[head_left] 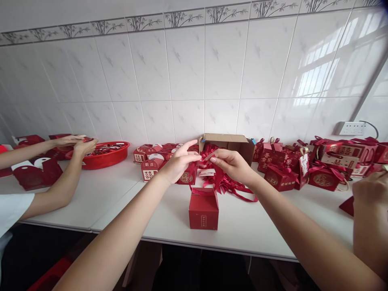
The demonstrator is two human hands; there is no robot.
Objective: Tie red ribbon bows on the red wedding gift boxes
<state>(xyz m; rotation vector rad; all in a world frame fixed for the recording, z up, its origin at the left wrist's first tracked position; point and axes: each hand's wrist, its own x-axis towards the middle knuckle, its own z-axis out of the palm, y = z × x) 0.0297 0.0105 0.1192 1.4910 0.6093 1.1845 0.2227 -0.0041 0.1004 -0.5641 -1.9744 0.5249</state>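
Right hand [233, 163]: grip pinched on a thin strip [206, 157], probably ribbon, blurry from here.
Left hand [178, 163]: fingers close beside it; can't tell if grasping.
Red box [203, 216]: upright on desk [169, 222], near front edge.
Risk: strip snags on loose ribbon pile [223, 184]; lowered hand tips box.
Desk: white, cluttered.
Wall [222, 68]: glossy tile, bamboo border.

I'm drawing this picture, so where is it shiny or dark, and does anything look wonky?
Head view: bright, window-like glare on the glossy tiled wall, upper right; head view: the wall's lines lean outward toward the top, probably from a wide lens; head view: gloom under the white table; head view: writing on the nearest red box is too small to read.
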